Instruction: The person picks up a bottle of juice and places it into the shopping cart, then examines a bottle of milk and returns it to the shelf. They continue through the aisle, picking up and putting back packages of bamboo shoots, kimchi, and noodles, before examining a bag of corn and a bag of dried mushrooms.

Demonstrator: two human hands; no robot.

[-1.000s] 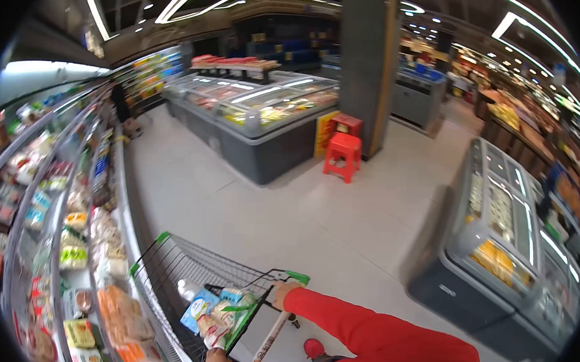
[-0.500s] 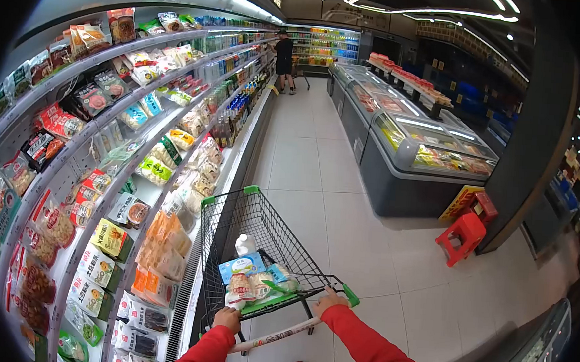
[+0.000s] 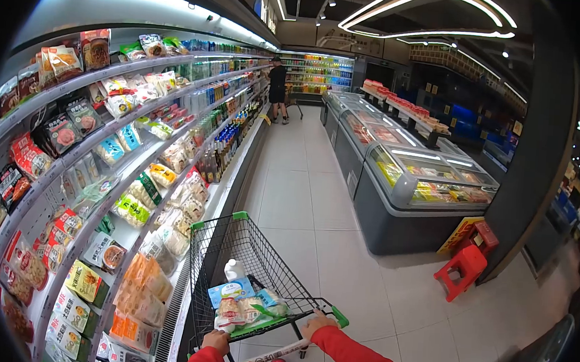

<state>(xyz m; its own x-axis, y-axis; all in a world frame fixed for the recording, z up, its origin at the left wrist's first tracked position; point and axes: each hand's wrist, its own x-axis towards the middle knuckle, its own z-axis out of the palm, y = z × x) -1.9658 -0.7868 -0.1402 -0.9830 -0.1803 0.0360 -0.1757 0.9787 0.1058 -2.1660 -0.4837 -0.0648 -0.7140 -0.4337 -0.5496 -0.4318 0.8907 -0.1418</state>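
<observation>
Both my hands are closed on a black wire shopping cart with green trim. My left hand grips its near left end beside the handle bar. On the near right end, by the green corner, is my right hand. Inside the cart lie a white bottle, a blue and white package and several clear bags of pale food. One bag has a green strip across it.
Lit chilled shelves with packaged food line the left side. Glass-topped freezers run along the right of a tiled aisle. A red stool stands by a dark pillar. A person in black is farther down the aisle.
My view has tilted upward, so the shelves, freezers and cart sit lower in the picture. The cart and my hands also appear slightly farther left. Both hands keep their grip.
</observation>
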